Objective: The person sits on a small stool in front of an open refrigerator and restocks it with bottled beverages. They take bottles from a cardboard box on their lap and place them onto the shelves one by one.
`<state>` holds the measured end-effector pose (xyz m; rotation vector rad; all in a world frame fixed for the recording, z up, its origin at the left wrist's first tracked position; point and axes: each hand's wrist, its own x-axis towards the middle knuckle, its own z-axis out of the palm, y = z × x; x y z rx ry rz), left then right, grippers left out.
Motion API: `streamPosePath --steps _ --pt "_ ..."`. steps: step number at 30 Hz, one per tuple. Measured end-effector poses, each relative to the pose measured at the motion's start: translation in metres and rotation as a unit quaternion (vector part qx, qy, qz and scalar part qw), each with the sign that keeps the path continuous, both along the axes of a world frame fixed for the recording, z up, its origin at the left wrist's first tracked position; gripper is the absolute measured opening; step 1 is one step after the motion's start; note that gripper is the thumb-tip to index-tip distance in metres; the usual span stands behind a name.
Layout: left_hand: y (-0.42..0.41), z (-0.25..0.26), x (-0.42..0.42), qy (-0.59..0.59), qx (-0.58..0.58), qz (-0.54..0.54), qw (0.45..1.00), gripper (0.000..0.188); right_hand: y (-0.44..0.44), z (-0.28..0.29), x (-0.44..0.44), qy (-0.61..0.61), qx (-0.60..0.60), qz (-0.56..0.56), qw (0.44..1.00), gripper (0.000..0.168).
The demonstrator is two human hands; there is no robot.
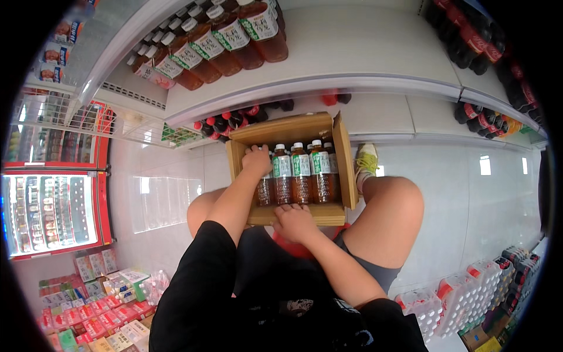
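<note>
An opened cardboard box (294, 126) sits between my knees with its flaps raised. Inside it stand several bottles of brown tea (301, 169) with white caps and green-and-white labels. My left hand (257, 160) grips the top of the leftmost front bottle (264, 193), hiding its cap and most of its label. Across the near flap (327, 215) lies my right hand (295, 221), its fingertips close to the bottles' lower ends and holding none of them. Something red, partly covered by my right hand and forearm, shows below the box.
Matching tea bottles (220, 42) fill the left of the white shelf (352, 48) ahead. Cola bottles (473, 42) occupy its right end; more (235, 119) stand on the lower shelf. A lit drinks cooler (50, 213) is at left, boxed goods (96, 314) below it, shrink-wrapped packs (462, 281) at right.
</note>
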<state>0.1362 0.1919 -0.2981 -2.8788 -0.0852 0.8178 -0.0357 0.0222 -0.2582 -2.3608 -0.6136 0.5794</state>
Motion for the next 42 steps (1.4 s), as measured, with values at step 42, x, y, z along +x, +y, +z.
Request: streamPosePath --steps 42 --pt "-0.047 0.24 -0.134 -0.337 -0.297 -0.26 0.855 0.066 -0.041 0.07 0.02 -0.025 0.338 -0.195 0.92 0.077"
